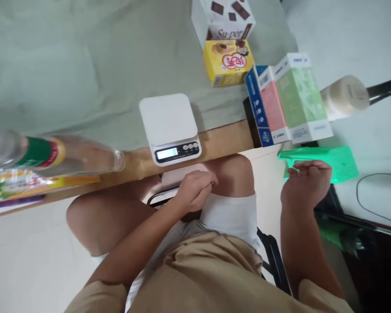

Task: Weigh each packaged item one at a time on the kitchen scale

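Left grip (198, 191) is held closed in a loose fist above the lap, just in front of the bench edge; whether anything small is enclosed by its fingers cannot be told. Right grip (308, 182) is bent at the fingers and is seen against a green plastic object (342, 163), but whether that object is held, merely touched or only overlapped cannot be made out. Nearest to the left grip, a white kitchen scale (171, 126) is set at the front of the cloth-covered bench (84, 78), its display lit and its plate bare. At the left, a clear bottle (81, 154) is wrapped with a green and red label; its contents cannot be told. Beside it, colourful packages (19, 184) are partly hidden. Beyond the scale, a yellow box (230, 61) is placed just in front of a white box (223, 19) printed with "Su-per" and dark brown squares. To the right, a blue carton (259, 108), a pink carton (273, 106) and a green carton (301, 98) are stood side by side; what is held inside these boxes and cartons is not shown. Past the green carton, a pale container (347, 98) is seen with its contents hidden.
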Tool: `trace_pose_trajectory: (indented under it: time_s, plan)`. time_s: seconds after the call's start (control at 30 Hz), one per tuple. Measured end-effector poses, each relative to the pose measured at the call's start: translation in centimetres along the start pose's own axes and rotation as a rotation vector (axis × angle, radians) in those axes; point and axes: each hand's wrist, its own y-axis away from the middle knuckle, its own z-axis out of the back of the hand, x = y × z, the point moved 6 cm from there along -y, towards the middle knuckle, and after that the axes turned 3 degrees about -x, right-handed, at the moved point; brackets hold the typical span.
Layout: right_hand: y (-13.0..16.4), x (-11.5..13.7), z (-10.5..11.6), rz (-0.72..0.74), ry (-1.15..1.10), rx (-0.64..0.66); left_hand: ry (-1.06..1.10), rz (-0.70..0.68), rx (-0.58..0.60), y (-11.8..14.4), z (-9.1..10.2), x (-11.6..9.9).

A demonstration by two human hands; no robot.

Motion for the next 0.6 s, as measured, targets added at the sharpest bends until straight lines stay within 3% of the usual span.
trace_pose_trajectory:
  time_s: [0.07,0.13,0.2,0.37,0.5,0.6]
  plan:
    - [-1.0,1.3,0.1,0.095,-0.031,-0.086,0.01,0.02,-0.022,-1.5,-1.7,-0.5]
    - [-1.8,2.3,-0.9,0.163,-0.05,-0.052,0.047,0.009,-0.065,-3.7,-3.8,-1.5]
    - [-2.4,2.9,-2.4,0.238,-0.066,0.064,0.1,0.003,-0.113,-6.3,-6.1,-2.6]
    - [-4.1,3.1,-5.2,0.449,-0.134,0.401,0.132,0.162,-0.136,-11.7,-11.7,-4.4]
    - [-4.1,2.8,-6.8,0.511,-0.081,0.665,0.011,0.216,-0.137,-13.1,-13.0,-5.0]
    - [-2.6,3.4,-7.0,0.576,0.018,0.554,-0.107,0.196,-0.029,-14.5,-13.8,-5.6]
